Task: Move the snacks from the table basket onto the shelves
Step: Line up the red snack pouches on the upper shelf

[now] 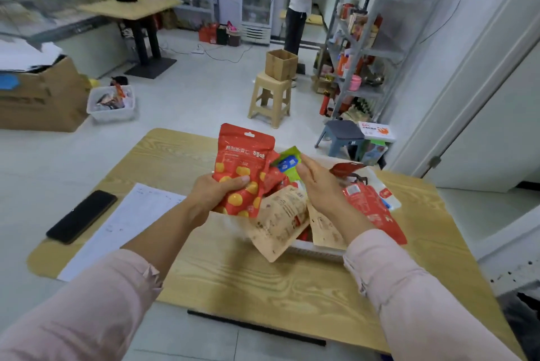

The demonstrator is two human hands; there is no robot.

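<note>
Bright, even indoor light; edges bend (wide lens), far-left background smeared.

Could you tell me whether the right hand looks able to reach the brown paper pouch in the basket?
Probably yes. The brown paper pouch lies uncovered on top of the heap in the basket, just below the right hand, whose fingers are straight at the green packet.

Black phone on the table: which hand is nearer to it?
Left. The left hand, gripping a red pouch, is right of the phone, past the paper sheet; the right hand is farther right, over the basket.
</note>
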